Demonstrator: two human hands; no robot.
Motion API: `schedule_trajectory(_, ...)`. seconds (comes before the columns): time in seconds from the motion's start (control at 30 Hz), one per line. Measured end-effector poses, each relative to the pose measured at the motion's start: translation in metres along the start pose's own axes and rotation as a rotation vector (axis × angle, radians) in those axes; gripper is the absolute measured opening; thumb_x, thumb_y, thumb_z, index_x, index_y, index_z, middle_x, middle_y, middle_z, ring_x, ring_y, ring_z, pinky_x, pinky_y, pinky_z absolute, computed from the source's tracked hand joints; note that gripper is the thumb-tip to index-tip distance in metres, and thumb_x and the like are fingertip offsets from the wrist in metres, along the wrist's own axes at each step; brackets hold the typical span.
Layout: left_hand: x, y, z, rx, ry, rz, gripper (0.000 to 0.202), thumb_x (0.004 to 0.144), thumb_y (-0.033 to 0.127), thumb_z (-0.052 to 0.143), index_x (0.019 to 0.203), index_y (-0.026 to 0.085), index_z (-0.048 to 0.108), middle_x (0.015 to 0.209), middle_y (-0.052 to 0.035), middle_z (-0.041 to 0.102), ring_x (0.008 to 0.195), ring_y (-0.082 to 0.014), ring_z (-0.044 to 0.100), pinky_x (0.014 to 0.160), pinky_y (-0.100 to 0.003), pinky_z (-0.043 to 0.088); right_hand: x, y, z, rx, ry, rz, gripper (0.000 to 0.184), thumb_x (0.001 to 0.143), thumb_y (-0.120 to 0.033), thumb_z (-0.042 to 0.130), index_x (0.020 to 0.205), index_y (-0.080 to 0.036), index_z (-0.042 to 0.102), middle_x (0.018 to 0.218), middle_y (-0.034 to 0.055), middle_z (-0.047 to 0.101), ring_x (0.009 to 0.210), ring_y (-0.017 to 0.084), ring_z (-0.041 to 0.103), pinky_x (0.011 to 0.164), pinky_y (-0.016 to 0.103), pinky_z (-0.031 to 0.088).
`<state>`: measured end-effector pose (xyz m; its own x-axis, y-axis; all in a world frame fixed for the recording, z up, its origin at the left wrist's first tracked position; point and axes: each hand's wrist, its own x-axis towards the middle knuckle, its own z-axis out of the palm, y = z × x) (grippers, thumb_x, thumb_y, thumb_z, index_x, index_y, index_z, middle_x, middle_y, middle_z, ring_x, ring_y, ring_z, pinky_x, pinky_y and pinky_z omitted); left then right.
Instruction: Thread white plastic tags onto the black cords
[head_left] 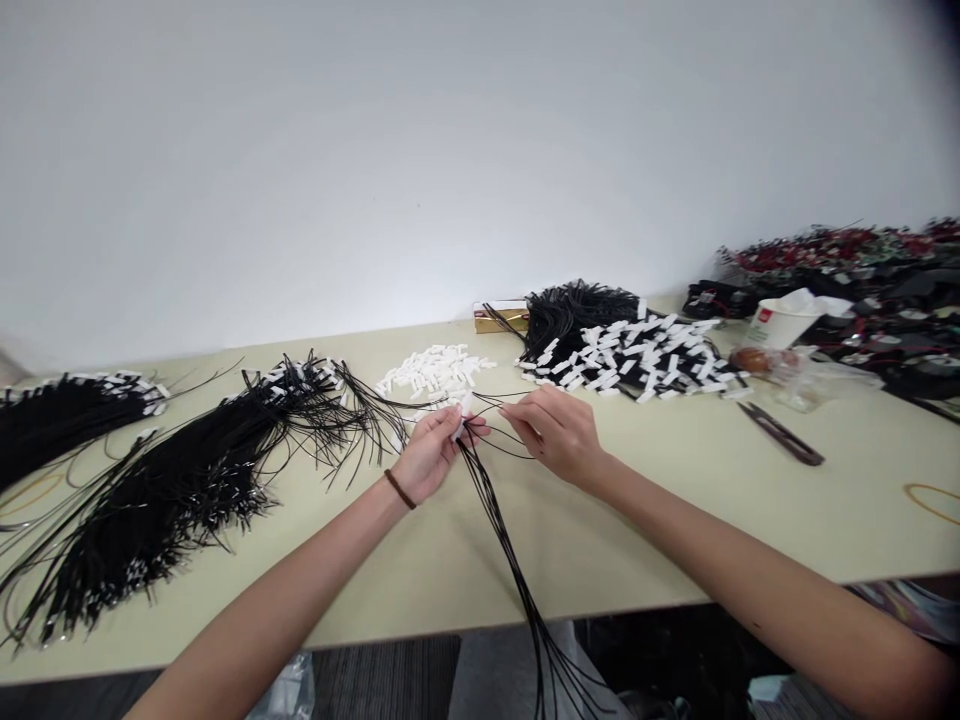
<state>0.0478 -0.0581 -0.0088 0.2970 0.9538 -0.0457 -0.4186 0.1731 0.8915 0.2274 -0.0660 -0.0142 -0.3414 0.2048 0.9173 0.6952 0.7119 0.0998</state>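
Observation:
My left hand [436,447], with a dark band at the wrist, is closed around white connector pieces [461,420] and the ends of several black wires. From its fingers the wire bundle [499,530] hangs down over the table's front edge. Just to the right, my right hand [556,428] pinches a thin black wire [491,402] that runs across to the left hand. Behind both hands lies a heap of loose white connectors [439,370]. How the wires sit in the held connectors is too small to tell.
Bundles of black wires [180,470] cover the table's left side. At the back right lie black wires with white connectors [645,355] and a small gold box [499,318]. Dark snips [781,433], a paper cup [780,325], a plastic bag [814,380] and a yellow rubber band [930,500] are farther right.

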Motion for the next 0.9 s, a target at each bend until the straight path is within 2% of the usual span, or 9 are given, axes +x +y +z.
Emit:
schedule_trajectory(0.27,0.0016,-0.0040,-0.0037,0.093,-0.033,0.044,0.024,0.067,0.034,0.069,0.070,0.011,0.062,0.072,-0.0077,0.067,0.066,-0.0147,0.063,0.061,-0.023,0.042,0.0025,-0.0036,0.0008,-0.038,-0.137,0.054,0.014,0.086,-0.022,0.049,0.073,-0.019,0.051,0.066,0.0022,0.053,0.063,0.015,0.042,0.057,0.028,0.033)
schedule_trajectory(0.43,0.0022,-0.0061,-0.0049,0.134,-0.050,0.014,0.028,0.062,0.036,0.073,0.069,0.011,0.062,0.071,-0.0068,0.066,0.063,-0.0151,0.063,0.060,-0.022,0.042,0.0052,-0.0055,0.0005,-0.020,-0.182,0.073,0.011,0.085,-0.020,0.049,0.074,-0.019,0.050,0.075,0.0044,0.054,0.071,0.016,0.042,0.060,0.028,0.036)
schedule_trajectory(0.63,0.0016,-0.0049,-0.0047,0.152,-0.088,-0.031,0.030,0.060,0.036,0.074,0.070,0.010,0.062,0.066,-0.0057,0.064,0.062,-0.0152,0.062,0.059,-0.023,0.043,0.0040,-0.0018,0.0036,0.258,-0.233,0.086,0.009,0.086,-0.015,0.043,0.079,-0.020,0.047,0.102,0.0074,0.058,0.092,0.019,0.049,0.077,0.035,0.043)
schedule_trajectory(0.73,0.0019,-0.0052,-0.0053,0.160,-0.090,-0.035,0.031,0.059,0.036,0.074,0.069,0.010,0.062,0.066,-0.0064,0.065,0.062,-0.0151,0.061,0.058,-0.023,0.043,0.0019,-0.0004,0.0054,0.394,-0.250,0.122,0.010,0.086,-0.014,0.041,0.081,-0.021,0.047,0.105,0.0075,0.059,0.096,0.018,0.052,0.078,0.034,0.045)
schedule_trajectory(0.9,0.0018,-0.0063,-0.0053,0.179,-0.100,-0.041,0.031,0.061,0.038,0.073,0.070,0.011,0.062,0.067,-0.0066,0.065,0.062,-0.0145,0.060,0.058,-0.023,0.043,0.0006,0.0001,0.0062,0.449,-0.267,0.162,0.011,0.086,-0.014,0.040,0.078,-0.020,0.045,0.104,0.0086,0.058,0.093,0.017,0.053,0.076,0.032,0.046)
